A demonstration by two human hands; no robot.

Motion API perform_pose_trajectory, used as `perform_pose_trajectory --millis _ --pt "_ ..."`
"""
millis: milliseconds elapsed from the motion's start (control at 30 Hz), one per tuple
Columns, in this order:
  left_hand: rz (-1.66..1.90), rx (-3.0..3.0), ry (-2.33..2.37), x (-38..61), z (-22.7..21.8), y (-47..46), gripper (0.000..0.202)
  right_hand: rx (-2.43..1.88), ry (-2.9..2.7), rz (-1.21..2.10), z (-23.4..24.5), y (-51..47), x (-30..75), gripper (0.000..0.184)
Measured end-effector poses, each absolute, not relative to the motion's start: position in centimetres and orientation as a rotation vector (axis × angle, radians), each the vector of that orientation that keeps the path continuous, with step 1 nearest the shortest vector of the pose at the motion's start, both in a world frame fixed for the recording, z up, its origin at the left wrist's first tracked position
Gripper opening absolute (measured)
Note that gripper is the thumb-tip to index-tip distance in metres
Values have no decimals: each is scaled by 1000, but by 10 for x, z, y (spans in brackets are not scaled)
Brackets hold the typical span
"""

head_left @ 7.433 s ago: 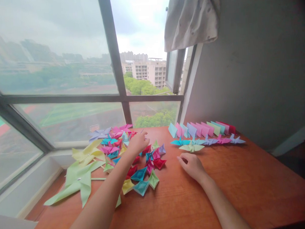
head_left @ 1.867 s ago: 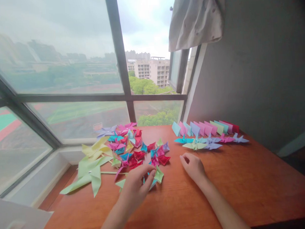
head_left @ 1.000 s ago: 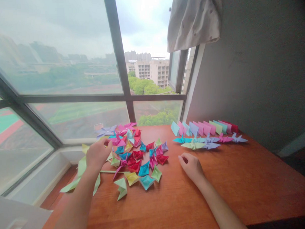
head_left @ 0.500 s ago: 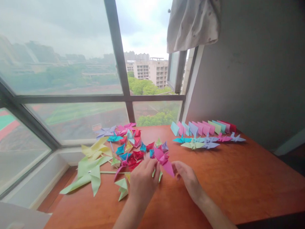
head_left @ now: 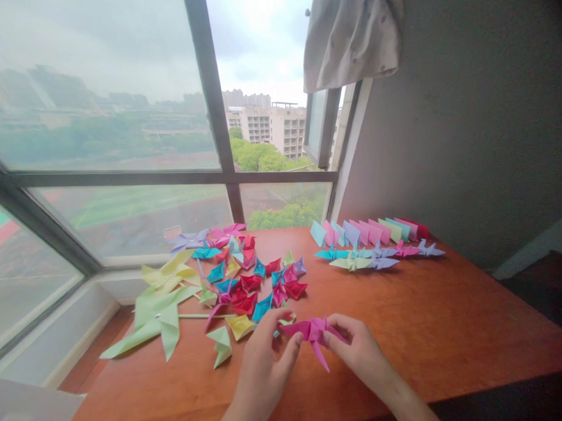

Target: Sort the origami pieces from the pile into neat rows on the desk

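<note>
Both of my hands hold a pink paper crane [head_left: 313, 332] just above the wooden table [head_left: 428, 328], near its front edge. My left hand [head_left: 263, 374] pinches the crane's left wing with thumb and fingers. My right hand [head_left: 360, 352] pinches its right side. A loose heap of coloured folded paper pieces [head_left: 251, 279] lies just beyond my left hand.
A neat row of paper cranes [head_left: 375, 259] lies at the back right, with a line of folded paper pieces [head_left: 369, 231] standing behind it. Large green and yellow paper pinwheels [head_left: 159, 307] lie at the table's left edge. Windows and a grey wall bound the table.
My left hand reached into the heap, lifted out the pink crane and brought it toward me. My right hand left the table and took hold of its other side.
</note>
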State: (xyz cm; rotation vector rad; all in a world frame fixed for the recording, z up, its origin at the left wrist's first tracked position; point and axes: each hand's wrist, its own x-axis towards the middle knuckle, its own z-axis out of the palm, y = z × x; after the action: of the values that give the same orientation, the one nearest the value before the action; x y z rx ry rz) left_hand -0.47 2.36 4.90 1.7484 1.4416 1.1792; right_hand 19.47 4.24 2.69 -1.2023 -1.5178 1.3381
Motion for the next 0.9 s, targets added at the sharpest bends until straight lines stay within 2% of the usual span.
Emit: perform_pose_trajectory --millis 133,400,533,900 --pt "981 1733 1329 -8 49 24 18 -1164 -1526 1470 33 39 197 29" --pt "809 1267 897 -14 43 20 37 -900 -1194 1773 21 30 199 33" --pt "858 1058 836 -12 40 16 43 -757 -879 1920 13 26 198 35" --pt "926 991 993 -7 30 22 46 -751 -834 1826 6 32 202 28"
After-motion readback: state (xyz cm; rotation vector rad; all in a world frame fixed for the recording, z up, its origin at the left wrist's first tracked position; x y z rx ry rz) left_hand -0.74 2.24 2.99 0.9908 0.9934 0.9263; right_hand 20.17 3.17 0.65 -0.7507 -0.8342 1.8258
